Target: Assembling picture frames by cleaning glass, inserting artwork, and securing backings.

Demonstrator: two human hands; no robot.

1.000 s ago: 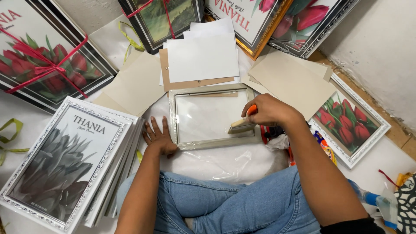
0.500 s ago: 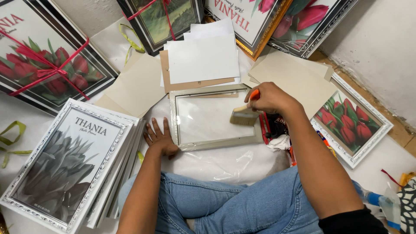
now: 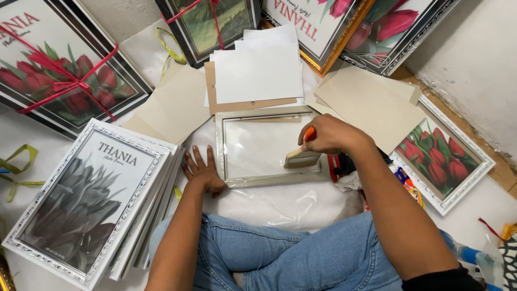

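Observation:
A silver picture frame (image 3: 269, 178) lies face down on clear plastic in front of my crossed legs. My right hand (image 3: 329, 134) grips a brush with an orange handle (image 3: 301, 156), its pale bristles resting on the frame's right side. My left hand (image 3: 202, 171) lies flat with fingers spread on the plastic, touching the frame's lower left corner.
A stack of white sheets on brown board (image 3: 257, 73) lies just beyond the frame. Beige boards (image 3: 371, 105) sit to the right, more (image 3: 172, 105) to the left. A pile of silver frames (image 3: 86, 199) is at my left; tulip prints (image 3: 441, 159) surround the spot.
My right hand has shifted the brush across the right part of the frame, from its lower right toward its right edge. My left hand has stayed put.

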